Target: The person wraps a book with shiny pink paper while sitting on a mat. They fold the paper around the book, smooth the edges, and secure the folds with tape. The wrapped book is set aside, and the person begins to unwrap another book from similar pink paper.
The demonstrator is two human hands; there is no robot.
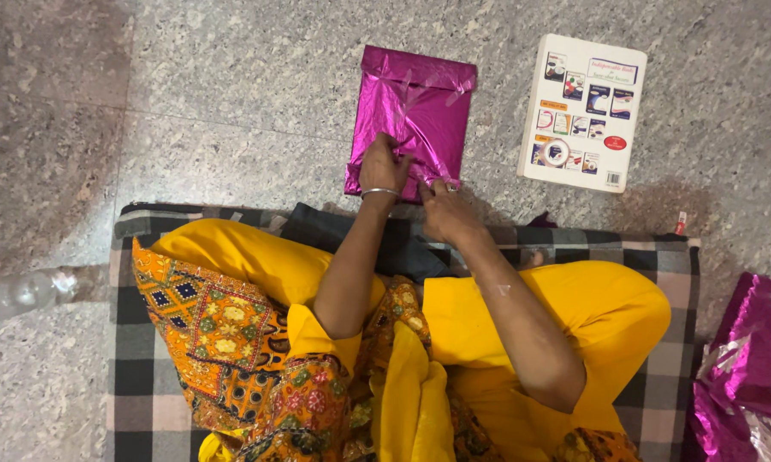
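Both hands — parcel's near edge hidden

We record a flat rectangular parcel in shiny magenta foil wrap as the landmark. Right of the parcel, we note a white-covered rectangular book bearing small multicoloured panels, chiefly blue and red. Under the parcel, the speckled grey stone floor shows no other pattern. Below the parcel, we find a grey, black and pale pink checked cloth mat. On it we log plain yellow clothing and an orange floral-printed scarf. Far right and below the parcel, crumpled magenta foil sheet shows silver undersides.
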